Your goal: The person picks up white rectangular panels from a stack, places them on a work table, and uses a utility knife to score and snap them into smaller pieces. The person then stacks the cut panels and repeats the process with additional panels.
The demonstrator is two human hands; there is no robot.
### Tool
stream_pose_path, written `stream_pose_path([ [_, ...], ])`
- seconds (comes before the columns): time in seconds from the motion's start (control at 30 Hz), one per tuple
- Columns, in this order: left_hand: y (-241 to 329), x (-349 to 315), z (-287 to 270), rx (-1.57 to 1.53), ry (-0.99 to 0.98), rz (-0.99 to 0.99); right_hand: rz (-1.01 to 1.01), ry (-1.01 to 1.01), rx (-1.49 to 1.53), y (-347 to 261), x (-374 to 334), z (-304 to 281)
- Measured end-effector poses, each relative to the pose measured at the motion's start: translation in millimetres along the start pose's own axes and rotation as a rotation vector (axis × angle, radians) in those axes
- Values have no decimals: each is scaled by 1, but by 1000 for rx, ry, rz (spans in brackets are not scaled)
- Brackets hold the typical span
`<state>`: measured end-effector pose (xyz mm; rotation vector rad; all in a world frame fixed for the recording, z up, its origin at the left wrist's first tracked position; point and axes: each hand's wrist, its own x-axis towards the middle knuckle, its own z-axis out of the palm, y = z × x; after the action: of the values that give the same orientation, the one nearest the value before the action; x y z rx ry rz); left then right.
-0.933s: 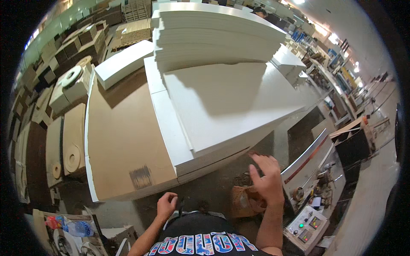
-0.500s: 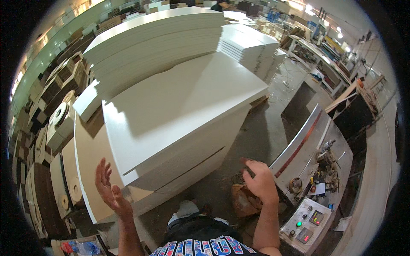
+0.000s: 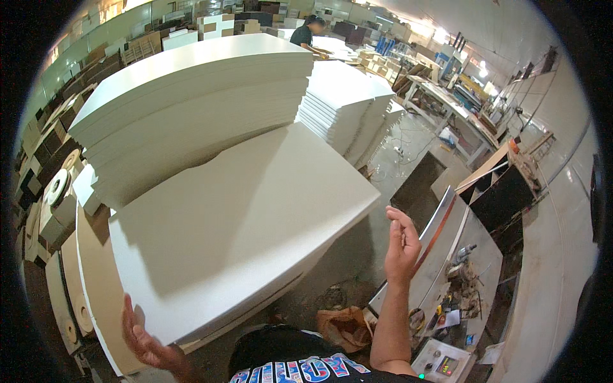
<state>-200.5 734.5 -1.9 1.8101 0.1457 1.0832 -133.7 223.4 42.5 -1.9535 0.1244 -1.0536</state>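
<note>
A stack of white panels [image 3: 255, 217] lies before me, its top board broad and smooth with a shadow across its left half. My left hand [image 3: 148, 345] is at the board's near left corner, fingers upright and palm turned inward. Whether it touches the board's edge I cannot tell. My right hand [image 3: 402, 246] is raised off the right end of the stack, fingers bent loosely and nothing in them. Behind rises a taller stack of white boards [image 3: 198, 112].
On my right stands a metal-topped machine table [image 3: 440, 255] with tools and a control box [image 3: 445, 362]. A brown sack [image 3: 345, 327] sits on the floor near my feet. Brown board [image 3: 102, 274] leans out at left. A person [image 3: 305, 33] is at the far back.
My view has tilted up and shifted. My right hand has risen and turned fingers-up, out to the right. The left hand has come lower, beside the near left corner.
</note>
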Motion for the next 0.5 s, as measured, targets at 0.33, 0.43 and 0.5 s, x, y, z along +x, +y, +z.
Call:
stream_pose_path([
  [0.33, -61, -11, -2, 80, 229, 155, 292, -122, 375, 58, 103, 22],
  [0.43, -66, -7, -1, 6, 279, 267, 280, -170, 378, 75, 130, 37],
  [0.5, -54, 1, -1, -282, 456, -66, 272, -310, 442, 87, 144, 51],
])
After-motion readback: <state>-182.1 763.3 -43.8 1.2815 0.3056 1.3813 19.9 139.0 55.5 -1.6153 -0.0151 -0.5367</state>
